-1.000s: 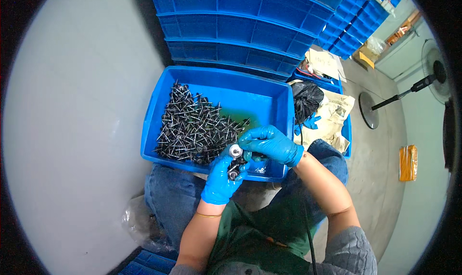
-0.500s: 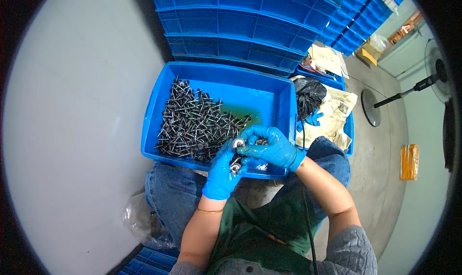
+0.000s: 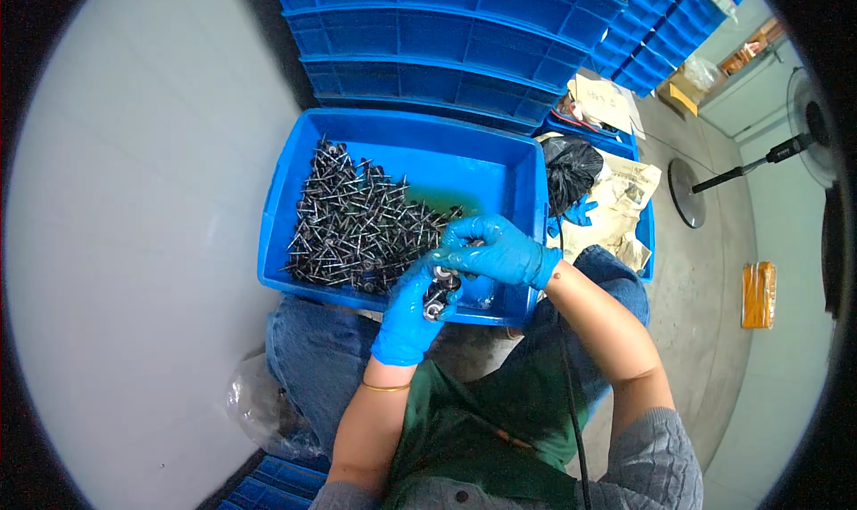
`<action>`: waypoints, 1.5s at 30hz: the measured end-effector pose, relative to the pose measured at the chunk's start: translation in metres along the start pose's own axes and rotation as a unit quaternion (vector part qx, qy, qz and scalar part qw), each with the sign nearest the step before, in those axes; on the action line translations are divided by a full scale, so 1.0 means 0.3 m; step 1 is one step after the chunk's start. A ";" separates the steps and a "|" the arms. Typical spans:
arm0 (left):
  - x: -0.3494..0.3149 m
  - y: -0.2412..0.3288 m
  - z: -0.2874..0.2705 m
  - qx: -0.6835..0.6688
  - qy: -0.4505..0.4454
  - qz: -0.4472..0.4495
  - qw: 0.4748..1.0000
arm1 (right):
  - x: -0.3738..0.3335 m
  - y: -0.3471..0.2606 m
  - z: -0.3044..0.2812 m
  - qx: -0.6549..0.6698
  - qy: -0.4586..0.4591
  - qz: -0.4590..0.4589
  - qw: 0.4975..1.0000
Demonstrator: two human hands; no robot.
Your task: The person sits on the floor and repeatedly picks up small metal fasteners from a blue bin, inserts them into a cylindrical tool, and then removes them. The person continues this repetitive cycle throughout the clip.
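Note:
A blue plastic bin (image 3: 402,144) rests on my lap, with a pile of several dark screws with washers (image 3: 357,229) in its left half. My left hand (image 3: 409,318), in a blue glove, is closed on a small bunch of the dark screws (image 3: 437,294) at the bin's near edge. My right hand (image 3: 495,251), also in a blue glove, sits just above it, its fingers pinching the top of that same bunch. The bin's right half shows a bare, greenish floor.
Stacked blue bins (image 3: 464,46) stand behind the lap bin. To the right lie a black bag (image 3: 571,171), crumpled paper (image 3: 625,198) and a second blue bin. A fan stand (image 3: 741,166) and an orange packet (image 3: 759,296) are on the floor. A clear plastic bag (image 3: 259,412) lies lower left.
Both hands stayed at the bin's near edge; my right hand's fingers shifted slightly over the bunch held in my left hand.

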State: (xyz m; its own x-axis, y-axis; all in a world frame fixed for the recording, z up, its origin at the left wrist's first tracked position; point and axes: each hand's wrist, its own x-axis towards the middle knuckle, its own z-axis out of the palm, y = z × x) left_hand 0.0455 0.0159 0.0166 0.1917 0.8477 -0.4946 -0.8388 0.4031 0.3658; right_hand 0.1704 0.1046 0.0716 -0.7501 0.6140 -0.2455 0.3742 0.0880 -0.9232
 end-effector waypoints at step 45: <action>0.033 -0.007 -0.039 -0.083 -0.014 -0.023 0.996 | -0.019 0.070 0.053 0.275 0.064 0.041 0.958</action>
State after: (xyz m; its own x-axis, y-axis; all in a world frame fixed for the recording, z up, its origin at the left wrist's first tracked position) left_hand 0.0430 0.0193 0.0018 0.2441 0.8393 -0.4857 -0.9008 0.3817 0.2069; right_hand 0.1739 0.0904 0.0490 -0.6437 0.6958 -0.3186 0.0589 -0.3700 -0.9272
